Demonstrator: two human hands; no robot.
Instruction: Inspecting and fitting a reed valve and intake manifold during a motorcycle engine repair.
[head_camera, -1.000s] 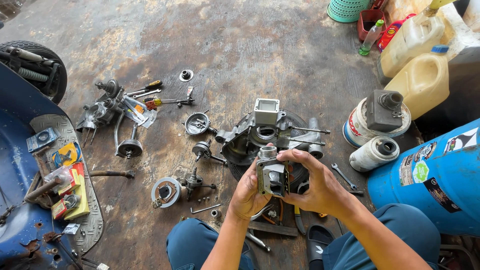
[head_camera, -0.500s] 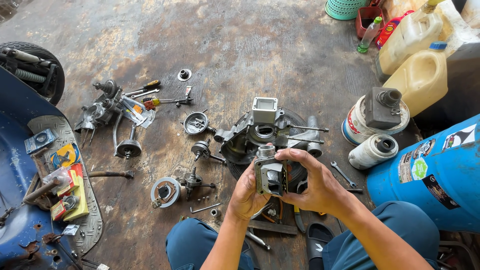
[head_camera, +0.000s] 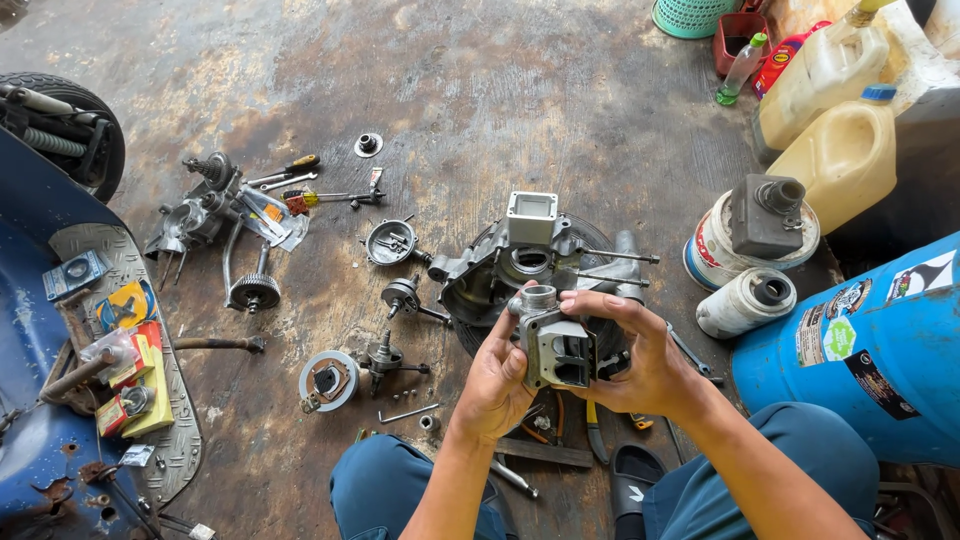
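Both hands lift a grey cast-metal cylinder block (head_camera: 553, 345) just above the engine crankcase (head_camera: 520, 270) on the floor. Left hand (head_camera: 497, 375) wraps its left side, right hand (head_camera: 640, 355) covers the right w/ fingers over the top — both grips closed on it. Stained concrete floor (head_camera: 480, 100) lies bare beyond; blue drum (head_camera: 860, 350) crowds the right edge — loose steel parts left.

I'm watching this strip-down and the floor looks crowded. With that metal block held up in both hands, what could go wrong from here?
1. The metal block is held only by the left hand and right hand, right above the engine case; a slip might drop it onto the case or its studs.
2. Small loose parts, such as a pin on the floor, lie near the knees and might get kicked away.
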